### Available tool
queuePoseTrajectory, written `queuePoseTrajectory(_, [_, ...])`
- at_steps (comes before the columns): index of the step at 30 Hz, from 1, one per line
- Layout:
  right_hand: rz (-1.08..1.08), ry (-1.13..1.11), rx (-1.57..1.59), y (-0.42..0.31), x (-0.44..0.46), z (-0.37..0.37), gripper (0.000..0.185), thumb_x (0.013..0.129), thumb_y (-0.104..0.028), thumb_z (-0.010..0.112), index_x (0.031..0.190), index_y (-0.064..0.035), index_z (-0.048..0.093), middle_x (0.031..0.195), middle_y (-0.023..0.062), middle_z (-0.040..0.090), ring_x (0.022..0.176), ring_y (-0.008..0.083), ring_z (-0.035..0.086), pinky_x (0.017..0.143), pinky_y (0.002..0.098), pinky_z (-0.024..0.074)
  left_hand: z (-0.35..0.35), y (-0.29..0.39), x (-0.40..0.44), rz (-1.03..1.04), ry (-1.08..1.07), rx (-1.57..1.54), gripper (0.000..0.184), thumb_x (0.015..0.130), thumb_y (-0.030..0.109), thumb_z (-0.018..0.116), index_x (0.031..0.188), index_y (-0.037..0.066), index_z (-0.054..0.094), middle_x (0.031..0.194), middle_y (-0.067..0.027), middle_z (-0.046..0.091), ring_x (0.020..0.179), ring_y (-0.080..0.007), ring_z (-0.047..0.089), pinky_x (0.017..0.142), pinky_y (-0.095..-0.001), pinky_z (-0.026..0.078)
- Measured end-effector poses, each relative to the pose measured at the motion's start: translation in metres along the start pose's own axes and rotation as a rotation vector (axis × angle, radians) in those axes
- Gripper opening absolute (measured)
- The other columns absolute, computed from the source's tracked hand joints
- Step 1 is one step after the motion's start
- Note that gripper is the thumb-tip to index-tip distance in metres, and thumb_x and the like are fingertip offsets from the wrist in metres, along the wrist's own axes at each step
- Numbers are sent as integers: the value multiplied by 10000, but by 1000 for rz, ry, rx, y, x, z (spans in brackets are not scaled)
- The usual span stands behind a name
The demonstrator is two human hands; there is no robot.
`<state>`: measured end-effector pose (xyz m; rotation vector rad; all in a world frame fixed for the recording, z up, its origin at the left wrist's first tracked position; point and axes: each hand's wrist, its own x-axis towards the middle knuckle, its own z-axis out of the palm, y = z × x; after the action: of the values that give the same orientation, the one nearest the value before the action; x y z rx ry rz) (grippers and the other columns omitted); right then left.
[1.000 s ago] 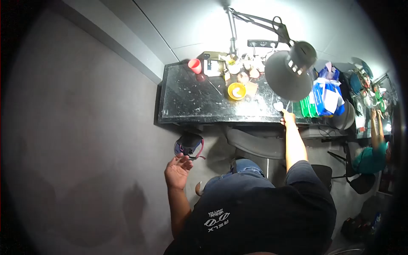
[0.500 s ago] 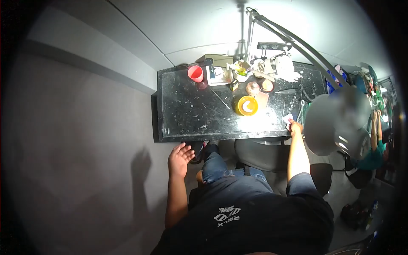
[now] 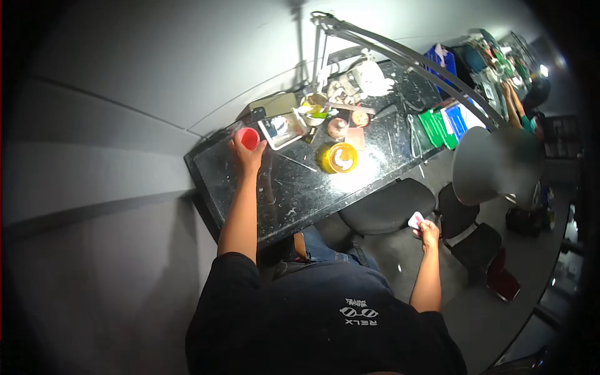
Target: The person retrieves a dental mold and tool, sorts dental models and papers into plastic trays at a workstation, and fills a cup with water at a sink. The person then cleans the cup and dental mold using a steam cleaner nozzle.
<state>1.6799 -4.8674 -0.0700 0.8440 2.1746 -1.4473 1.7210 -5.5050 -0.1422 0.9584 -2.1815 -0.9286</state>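
Cup (image 3: 249, 139) in grasp

Left hand (image 3: 249, 159) wraps it at nine o'clock of tray (image 3: 287, 139); cup lifted or resting, can't tell. Right hand (image 3: 429, 234), four o'clock, pinches pinkish scrap (image 3: 415, 220). Step: taking hold, seemingly; any lift calls for steady side pressure. Mouth faces up, long axis near upright, tilt unclear.

Blk table (image 3: 281, 206) w/ yellow bowl (image 3: 325, 162), white tray (image 3: 291, 140), pink square (image 3: 355, 138); red cup (image 3: 248, 139) prob. on it too.

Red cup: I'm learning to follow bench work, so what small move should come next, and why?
Perhaps close the left hand securely on the red cup: it reaches around the cup's near side, but a firm grip isn't clear.
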Motion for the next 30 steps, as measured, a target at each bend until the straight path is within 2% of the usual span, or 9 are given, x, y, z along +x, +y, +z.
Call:
queuePoseTrajectory(3, [44, 48, 116, 47, -24, -39, 128, 869, -98, 626, 978, -32, 616, 851, 29, 656, 749, 132, 651, 605, 260, 571, -1, 7, -8, 156, 93, 95, 642, 655, 107, 818, 1222, 52, 522, 1223, -189, 534, 1162, -388, 486, 993, -471, 393])
queuePoseTrajectory(5, [68, 66, 196, 77, -44, -60, 161, 874, -100, 620, 1018, -29, 609, 889, 43, 670, 783, 143, 661, 628, 270, 575, -24, 39, -19, 357, 201, 93, 660, 652, 122, 821, 1236, 56, 522, 1237, -182, 542, 1152, -390, 504, 986, -475, 396])
queuePoseTrajectory(8, [56, -25, 303, 126, -68, -86, 217, 869, -122, 639, 1059, -27, 596, 955, 60, 679, 822, 163, 669, 723, 317, 564, -66, 124, -55, 474, 235, 231, 787, 625, 139, 850, 1292, 6, 455, 1231, -183, 553, 1137, -378, 524, 982, -463, 414])
queuePoseTrajectory(13, [-18, -50, 540, 205, -106, -125, 236, 846, -123, 669, 1051, -35, 590, 995, 57, 666, 865, 157, 660, 698, 296, 552, -79, 235, -168, 623, 242, 115, 879, 637, 147, 850, 1346, -23, 358, 1275, -211, 501, 1155, -376, 514, 1007, -449, 409])
queuePoseTrajectory(16, [-80, -61, 635, 265, -132, -169, 266, 834, -126, 679, 1066, -45, 576, 958, 47, 663, 816, 157, 662, 680, 289, 540, -73, 300, -256, 692, 48, -117, 908, 632, 137, 852, 1362, -18, 335, 1298, -180, 469, 1173, -301, 495, 996, -412, 407])
queuePoseTrajectory(20, [-47, 32, 671, 344, -167, -247, 231, 835, -115, 690, 1031, -41, 592, 917, 37, 654, 796, 150, 652, 666, 284, 531, -39, 378, -380, 817, -7, -328, 929, 630, 160, 850, 1374, -2, 318, 1301, -153, 444, 1171, -255, 485, 940, -373, 407])
queuePoseTrajectory(25, [-6, 278, 708, 422, -218, -357, 201, 848, -104, 654, 1026, -38, 587, 946, 39, 644, 820, 162, 653, 697, 302, 525, -14, 465, -496, 924, -168, -499, 932, 637, 191, 855, 1374, -5, 318, 1301, -156, 423, 1166, -265, 487, 950, -377, 421])
queuePoseTrajectory(27, [-12, 350, 748, 468, -202, -392, 208, 835, -85, 655, 1022, -32, 582, 952, 48, 641, 814, 160, 645, 709, 319, 528, 10, 482, -552, 1036, -184, -415, 842, 636, 98, 823, 1330, -39, 366, 1251, -178, 493, 1070, -275, 547, 882, -351, 466])
queuePoseTrajectory(30, [-44, 485, 808, 499, -202, -445, 220, 825, -65, 643, 1029, -23, 575, 951, 61, 640, 816, 162, 632, 731, 316, 519, 44, 510, -609, 1034, -347, -530, 879, 639, 107, 830, 1358, -42, 346, 1269, -184, 493, 1128, -296, 544, 956, -380, 455])
